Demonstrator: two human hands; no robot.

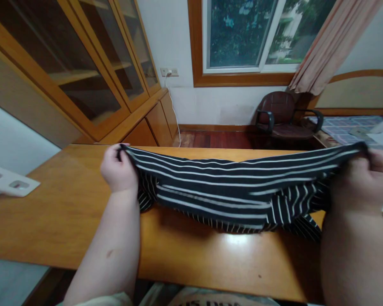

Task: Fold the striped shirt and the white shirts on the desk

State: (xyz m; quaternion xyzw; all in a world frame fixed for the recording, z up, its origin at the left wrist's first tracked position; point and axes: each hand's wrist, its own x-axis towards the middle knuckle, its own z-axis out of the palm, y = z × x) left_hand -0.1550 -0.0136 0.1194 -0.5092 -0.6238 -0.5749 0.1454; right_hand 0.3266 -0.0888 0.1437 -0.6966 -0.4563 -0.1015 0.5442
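Observation:
A dark garment with thin white stripes [230, 187] is stretched out flat above a glossy wooden table [67, 212]. My left hand [118, 170] is closed on the garment's left edge, fingers curled over the cloth. My right hand [370, 174] is closed on the right edge, near the frame's side. The cloth hangs taut between both hands, and its lower folds rest on the tabletop.
A white plastic piece [9, 182] lies at the table's left edge. Wooden cabinets with glass doors [92, 63] line the left wall. A brown armchair [284, 117] stands under the window, and a bed with a checked cover [354, 127] is at the right.

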